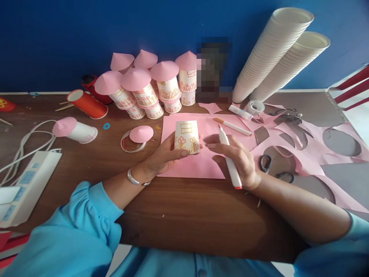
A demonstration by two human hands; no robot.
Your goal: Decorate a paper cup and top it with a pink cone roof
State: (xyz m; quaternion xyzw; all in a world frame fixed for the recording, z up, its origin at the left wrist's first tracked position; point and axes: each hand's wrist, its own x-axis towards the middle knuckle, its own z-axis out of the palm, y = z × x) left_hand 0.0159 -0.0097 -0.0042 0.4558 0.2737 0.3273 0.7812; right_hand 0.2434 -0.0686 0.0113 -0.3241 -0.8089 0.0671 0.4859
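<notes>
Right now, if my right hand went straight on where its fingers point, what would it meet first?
Your right hand would probably meet the cup in your left hand, or the fingertips at its edge; depth is unclear.

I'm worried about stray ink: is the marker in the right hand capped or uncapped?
Uncapped: the white marker in the right hand shows its narrow reddish nib bare at the far end.

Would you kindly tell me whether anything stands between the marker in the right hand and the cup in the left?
Nothing visible stands between the tip of the marker and the drawn front of the cup. Fingertips of the left hand show at the cup's edge nearer the right hand, leaving that front mostly uncovered.
</notes>
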